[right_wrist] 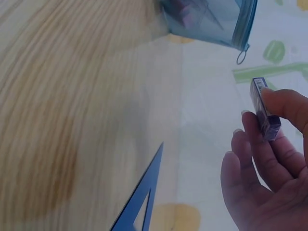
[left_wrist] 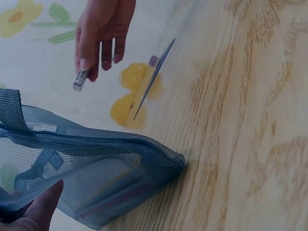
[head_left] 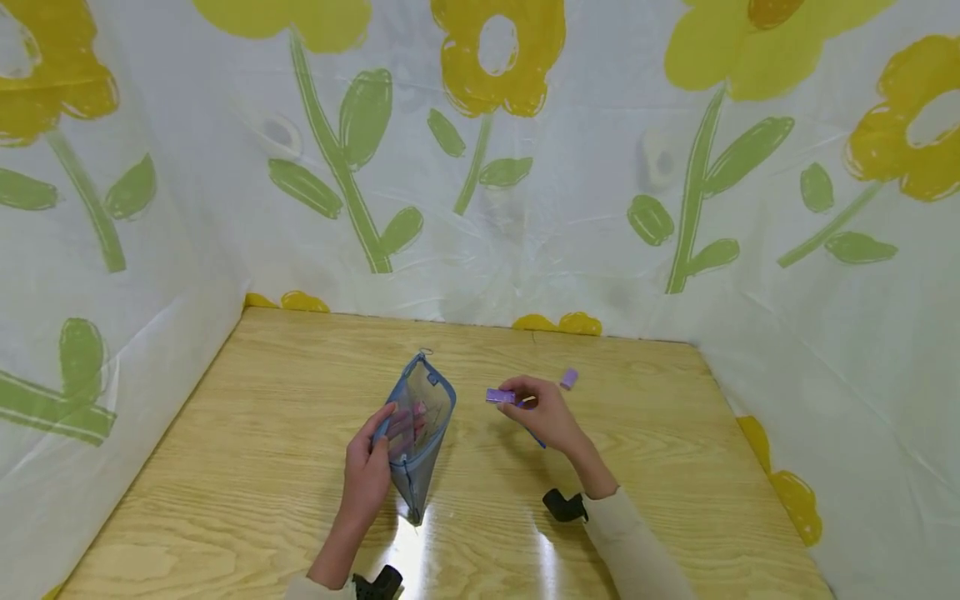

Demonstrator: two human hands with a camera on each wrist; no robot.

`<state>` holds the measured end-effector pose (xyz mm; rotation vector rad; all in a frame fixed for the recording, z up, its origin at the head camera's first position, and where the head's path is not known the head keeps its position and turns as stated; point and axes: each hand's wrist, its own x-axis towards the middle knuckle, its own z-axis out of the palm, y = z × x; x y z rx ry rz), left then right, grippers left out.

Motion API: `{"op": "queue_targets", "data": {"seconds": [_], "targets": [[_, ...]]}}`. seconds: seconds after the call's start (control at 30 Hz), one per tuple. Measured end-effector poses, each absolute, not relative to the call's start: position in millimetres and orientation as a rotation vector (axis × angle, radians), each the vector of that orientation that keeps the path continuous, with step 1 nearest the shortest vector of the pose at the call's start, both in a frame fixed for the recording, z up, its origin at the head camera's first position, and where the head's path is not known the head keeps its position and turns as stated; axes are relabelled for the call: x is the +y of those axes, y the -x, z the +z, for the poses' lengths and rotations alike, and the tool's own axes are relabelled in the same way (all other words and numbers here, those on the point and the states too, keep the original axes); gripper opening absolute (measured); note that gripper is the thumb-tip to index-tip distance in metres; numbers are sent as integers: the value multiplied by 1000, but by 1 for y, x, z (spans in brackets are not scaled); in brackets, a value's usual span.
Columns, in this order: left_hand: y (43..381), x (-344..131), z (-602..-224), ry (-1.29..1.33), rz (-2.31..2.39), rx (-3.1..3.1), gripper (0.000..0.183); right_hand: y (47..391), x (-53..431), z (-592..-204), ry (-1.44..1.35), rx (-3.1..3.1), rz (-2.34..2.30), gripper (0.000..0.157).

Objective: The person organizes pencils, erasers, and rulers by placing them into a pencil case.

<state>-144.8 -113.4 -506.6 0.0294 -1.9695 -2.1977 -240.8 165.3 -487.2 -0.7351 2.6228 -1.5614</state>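
My left hand (head_left: 367, 475) grips the near left side of a blue mesh zip pouch (head_left: 429, 467), thumb and fingers on its rim. The pouch stands with its mouth open; pinkish and long thin things show dimly through its walls. To its right, my right hand (head_left: 551, 414) pinches a small purple block (right_wrist: 262, 108) with a barcode on it, between thumb and fingers. The block is in the air, apart from the pouch. Below the right hand lies a blue set square (right_wrist: 147, 192), partly hidden by that hand in the head view.
Another small purple piece (head_left: 570, 378) lies on the wooden table (head_left: 262, 433) behind the right hand. A white cloth with printed flowers (head_left: 585, 192) hangs around the table's back and sides. Black wrist cameras (head_left: 564, 506) sit on both forearms.
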Motion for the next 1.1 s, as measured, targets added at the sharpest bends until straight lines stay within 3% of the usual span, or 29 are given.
{"op": "queue_targets", "data": {"seconds": [1.1], "targets": [[143,-115,-511,25,-2196,-1931,50,247,93,-459,916,2522,-1561,20]]}}
